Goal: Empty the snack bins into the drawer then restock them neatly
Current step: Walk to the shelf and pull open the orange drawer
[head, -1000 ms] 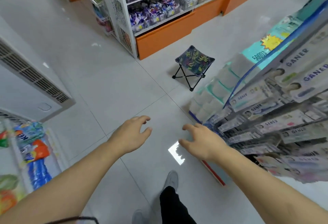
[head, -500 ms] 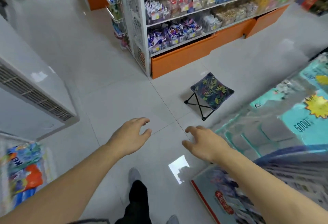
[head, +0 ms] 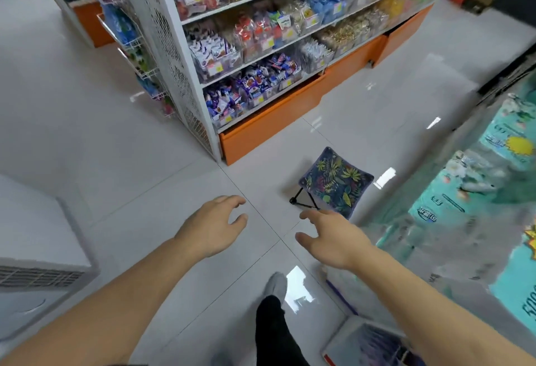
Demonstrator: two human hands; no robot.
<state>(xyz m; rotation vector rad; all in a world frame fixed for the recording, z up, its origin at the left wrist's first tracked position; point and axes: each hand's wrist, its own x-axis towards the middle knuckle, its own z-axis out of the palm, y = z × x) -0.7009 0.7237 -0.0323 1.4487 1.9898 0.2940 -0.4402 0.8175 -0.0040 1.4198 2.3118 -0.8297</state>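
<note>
View has swung toward the snack bins and drawer at 12 o'clock; left hand and right hand spread, empty; packets likely light, crinkly, slippery—grip bin rims.

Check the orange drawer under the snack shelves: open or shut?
Shut. The orange drawer has its front flush along the base below the snack shelves, with no interior showing. Both hands are empty and away from it.
</note>
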